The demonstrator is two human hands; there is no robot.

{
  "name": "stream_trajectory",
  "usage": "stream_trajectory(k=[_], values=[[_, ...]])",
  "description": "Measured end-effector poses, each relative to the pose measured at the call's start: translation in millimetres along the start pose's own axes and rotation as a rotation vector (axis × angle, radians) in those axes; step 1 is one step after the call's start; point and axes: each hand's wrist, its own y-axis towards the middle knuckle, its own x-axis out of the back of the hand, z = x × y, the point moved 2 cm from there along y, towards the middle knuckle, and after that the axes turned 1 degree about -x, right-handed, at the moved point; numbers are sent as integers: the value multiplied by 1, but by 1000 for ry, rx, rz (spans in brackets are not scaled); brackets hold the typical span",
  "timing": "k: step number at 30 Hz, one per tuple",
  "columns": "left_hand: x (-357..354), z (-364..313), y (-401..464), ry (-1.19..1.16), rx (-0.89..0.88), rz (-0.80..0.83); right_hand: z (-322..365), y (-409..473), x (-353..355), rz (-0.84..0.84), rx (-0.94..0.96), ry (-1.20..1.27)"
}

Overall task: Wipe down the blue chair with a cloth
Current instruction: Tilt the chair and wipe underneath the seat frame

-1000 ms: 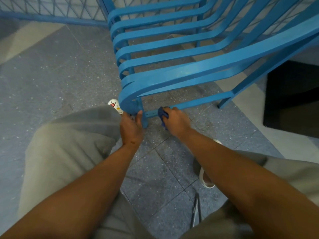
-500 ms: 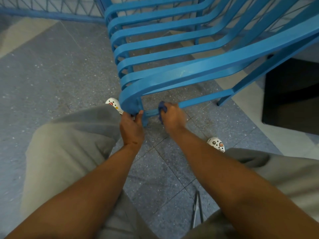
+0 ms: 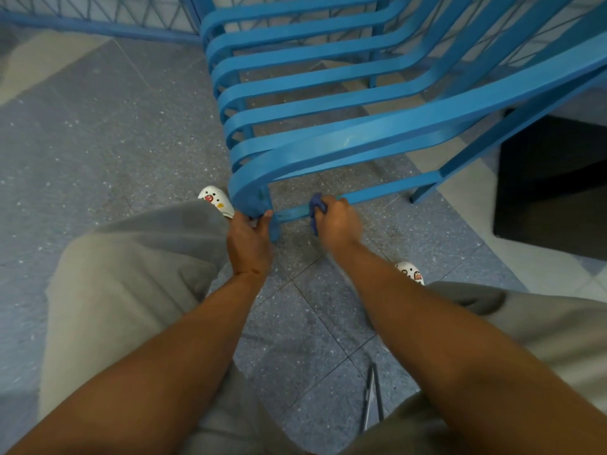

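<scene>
The speckled grey tiled floor [image 3: 98, 133] fills the view, with a pale band running off to the far left and right. On it stands the blue chair [image 3: 345, 139], taking the far middle and right; its long slats run from near left to far right, curling down at their left ends onto the near-left leg [image 3: 274, 224]. A low crossbar [image 3: 377, 193] runs the same way, from that leg rightward and farther off. Grey trousers [image 3: 131, 274] cover both knees at the near left and right. The left hand [image 3: 249, 238] grips the leg, thumb and fingers curled around it. The right hand [image 3: 338, 224] pinches a dark blue cloth [image 3: 317, 205] against the crossbar, just right of the leg. White clogs [image 3: 215, 200] peek out beside each knee.
</scene>
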Motion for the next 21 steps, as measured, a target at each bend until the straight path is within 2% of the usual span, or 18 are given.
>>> stream_trajectory(k=[5,8,12,16,18,21], values=[[3,0,1,29,-27,-4,45,-15,-27,181,208,-47],[4,3,3,19,-39,4,29,-2,-19,236,271,-136],[3,8,7,10,-28,25,0,10,3,141,149,-128],[3,6,5,11,-20,12,19,1,-12,62,-38,-20],[2,4,4,24,-17,0,37,-9,-27,83,-24,35],[3,4,5,50,-20,-3,49,-14,-34,192,99,3]])
